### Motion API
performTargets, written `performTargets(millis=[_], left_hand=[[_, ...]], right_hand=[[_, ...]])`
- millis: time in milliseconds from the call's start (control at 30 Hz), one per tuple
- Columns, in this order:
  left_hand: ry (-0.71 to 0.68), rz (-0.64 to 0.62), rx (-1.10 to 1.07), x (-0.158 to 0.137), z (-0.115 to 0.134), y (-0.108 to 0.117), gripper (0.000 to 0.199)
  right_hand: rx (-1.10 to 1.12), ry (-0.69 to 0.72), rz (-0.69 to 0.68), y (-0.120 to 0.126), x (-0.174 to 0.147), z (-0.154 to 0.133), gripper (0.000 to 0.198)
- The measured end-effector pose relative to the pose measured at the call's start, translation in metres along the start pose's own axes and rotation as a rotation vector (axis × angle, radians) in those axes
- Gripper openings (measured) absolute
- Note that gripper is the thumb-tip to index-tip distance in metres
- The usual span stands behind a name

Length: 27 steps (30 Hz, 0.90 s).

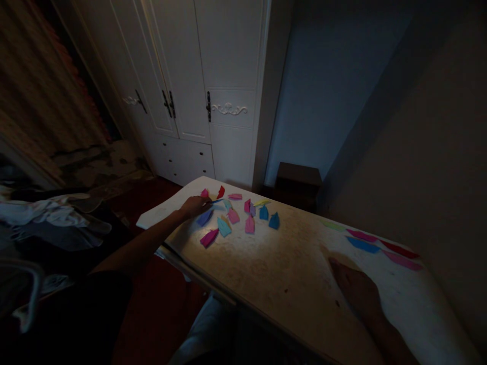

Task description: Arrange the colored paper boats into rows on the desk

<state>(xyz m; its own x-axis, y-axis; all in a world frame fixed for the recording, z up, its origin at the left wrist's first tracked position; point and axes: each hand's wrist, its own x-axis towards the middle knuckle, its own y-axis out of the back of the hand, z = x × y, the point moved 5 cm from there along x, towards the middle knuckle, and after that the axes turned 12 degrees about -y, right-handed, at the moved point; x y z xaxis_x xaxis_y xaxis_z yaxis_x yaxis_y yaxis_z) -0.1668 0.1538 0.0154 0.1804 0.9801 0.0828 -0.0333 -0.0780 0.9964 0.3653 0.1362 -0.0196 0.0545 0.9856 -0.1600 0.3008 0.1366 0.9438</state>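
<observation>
My left hand (195,207) reaches over the far left part of the table (266,268), its fingers pinching a blue folded paper piece (217,201). Around it lie several small folded paper shapes: a purple one (205,218), a light blue one (224,227), a magenta one (209,238), a pink one (233,216) and a red one (221,191). Farther right are two deeper blue ones, including this blue shape (274,220). My right hand (357,289) rests on the table at the right in a loose fist, with no object visible in it.
Flat paper strips in blue (362,245), red (399,249), pink and green lie along the table's far right edge. A white wardrobe (232,66) stands behind the table. A dark brown box-like piece (299,175) sits by the wall, and clothes (57,215) lie at the left.
</observation>
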Motion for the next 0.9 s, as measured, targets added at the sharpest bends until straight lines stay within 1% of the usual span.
performTargets(millis=[100, 200, 300, 400, 467, 533, 633, 733, 800, 900], left_hand=[[0.041, 0.093, -0.091, -0.004, -0.001, 0.008, 0.032], [0.036, 0.166, -0.204, -0.004, 0.008, 0.018, 0.036], [0.013, 0.226, -0.306, 0.002, 0.027, 0.027, 0.037], [-0.036, 0.259, -0.387, 0.015, 0.056, 0.034, 0.038], [-0.087, 0.257, -0.48, 0.026, 0.084, 0.037, 0.038], [-0.133, 0.255, -0.64, 0.038, 0.117, 0.04, 0.037], [-0.207, 0.249, -0.8, 0.058, 0.175, 0.042, 0.034], [-0.28, 0.195, -0.914, 0.083, 0.238, 0.035, 0.029], [-0.327, 0.154, -0.939, 0.1, 0.278, 0.026, 0.023], [-0.373, 0.095, -0.836, 0.126, 0.327, 0.008, 0.02]], right_hand=[[-0.002, 0.019, 0.008, -0.001, 0.001, 0.001, 0.072], [-0.005, 0.05, 0.032, -0.001, 0.002, 0.0, 0.068], [-0.032, 0.068, 0.032, -0.002, 0.003, -0.003, 0.062], [-0.037, 0.05, 0.036, 0.0, 0.001, -0.006, 0.061], [-0.028, 0.058, 0.039, 0.002, -0.002, -0.01, 0.062], [-0.02, 0.066, 0.057, 0.004, -0.003, -0.013, 0.062], [-0.036, 0.067, 0.086, 0.006, -0.004, -0.015, 0.06], [-0.005, 0.111, 0.112, 0.005, -0.003, -0.017, 0.063], [0.024, 0.15, 0.131, 0.003, -0.002, -0.017, 0.065], [0.078, 0.207, 0.144, 0.001, -0.001, -0.015, 0.067]])
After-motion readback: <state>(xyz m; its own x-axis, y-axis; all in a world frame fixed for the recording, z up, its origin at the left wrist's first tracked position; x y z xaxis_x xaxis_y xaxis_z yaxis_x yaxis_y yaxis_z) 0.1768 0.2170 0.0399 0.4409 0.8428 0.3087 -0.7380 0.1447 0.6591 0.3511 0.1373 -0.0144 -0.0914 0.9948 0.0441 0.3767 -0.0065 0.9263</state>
